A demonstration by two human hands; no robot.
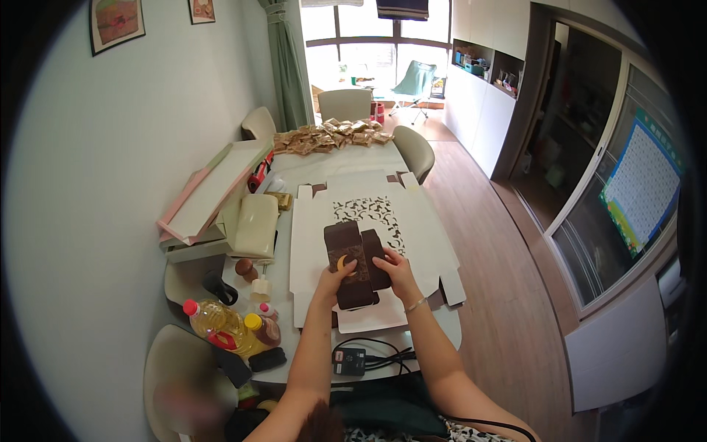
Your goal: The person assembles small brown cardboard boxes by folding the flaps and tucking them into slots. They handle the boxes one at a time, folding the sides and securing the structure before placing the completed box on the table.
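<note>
A dark brown folding carton (343, 239) with a gold crescent on its front is held above the table, its flaps at top and bottom standing out. My left hand (333, 281) grips its left panel, thumb on the front by the crescent. My right hand (400, 275) grips the narrower right-hand panel, thumb on the front face. The fingers behind the carton are hidden. Beneath it lie large flat white cardboard blanks (313, 243) with a cut-out pattern (367, 210) and brown showing at some edges.
Many small gold packets (331, 137) are heaped at the table's far end. Along the left stand an oil bottle (221, 322), a yellow-capped jar (263, 329) and stacked box trays (213, 191). A black device with cables (350, 361) lies at the near edge. Chairs (414, 153) surround the table.
</note>
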